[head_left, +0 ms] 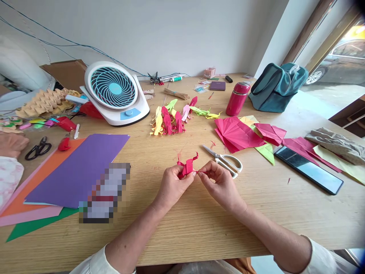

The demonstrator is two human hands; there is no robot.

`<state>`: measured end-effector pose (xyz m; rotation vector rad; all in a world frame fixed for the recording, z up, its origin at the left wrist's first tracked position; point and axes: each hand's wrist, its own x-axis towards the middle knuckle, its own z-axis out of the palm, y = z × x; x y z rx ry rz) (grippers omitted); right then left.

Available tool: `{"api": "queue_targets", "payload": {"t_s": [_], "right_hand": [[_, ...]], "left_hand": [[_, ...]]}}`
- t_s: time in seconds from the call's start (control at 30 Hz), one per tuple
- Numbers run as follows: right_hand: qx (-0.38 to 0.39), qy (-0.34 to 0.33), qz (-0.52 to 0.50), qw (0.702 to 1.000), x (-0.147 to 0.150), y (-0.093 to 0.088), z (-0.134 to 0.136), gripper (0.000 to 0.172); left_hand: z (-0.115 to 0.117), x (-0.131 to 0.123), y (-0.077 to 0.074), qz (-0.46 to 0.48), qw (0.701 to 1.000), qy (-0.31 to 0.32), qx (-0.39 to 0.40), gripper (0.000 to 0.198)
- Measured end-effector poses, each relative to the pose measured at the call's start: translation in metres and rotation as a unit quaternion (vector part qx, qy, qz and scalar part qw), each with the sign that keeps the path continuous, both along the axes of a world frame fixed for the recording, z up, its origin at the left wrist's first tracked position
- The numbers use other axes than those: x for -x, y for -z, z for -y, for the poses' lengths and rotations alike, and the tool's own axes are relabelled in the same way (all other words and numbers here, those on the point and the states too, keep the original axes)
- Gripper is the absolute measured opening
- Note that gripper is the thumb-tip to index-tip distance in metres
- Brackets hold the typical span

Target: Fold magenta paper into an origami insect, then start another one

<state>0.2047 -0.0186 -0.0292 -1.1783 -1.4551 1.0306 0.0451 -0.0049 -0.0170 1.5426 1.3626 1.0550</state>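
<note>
Your left hand is closed around a red paper figure, thumb and fingers pinching its body. Your right hand nips a thin strip at the figure's right end between thumb and forefinger, its other fingers curled. The figure is held just above the table, around its middle. White-handled scissors lie just past your right hand, blades open. A purple sheet rests on other coloured sheets toward the left edge. A row of folded figures sits farther back, a fan to its left. Another person's hand rests at the left edge.
</note>
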Motion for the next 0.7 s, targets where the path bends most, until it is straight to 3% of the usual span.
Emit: {"api": "queue_targets", "payload": {"t_s": [0.1,0.23,0.4,0.7], "right_hand": [[-0.035,0.009,0.027,0.999,0.001,-0.005,0.003,0.013],[-0.168,0.025,0.095,0.981,-0.001,-0.008,0.006,0.013],[-0.3,0.004,0.18,0.937,-0.004,-0.007,0.007,0.016],[-0.42,-0.038,0.33,0.845,-0.017,-0.01,0.007,0.02]], "left_hand": [[0.0,-0.001,0.0,0.005,1.0,-0.003,0.005,0.026],[0.0,-0.002,-0.001,0.012,0.999,-0.016,0.025,0.031],[0.001,-0.003,-0.001,0.06,0.995,-0.011,0.078,0.037],[0.002,-0.002,-0.007,0.164,0.974,0.022,0.153,0.038]]}}
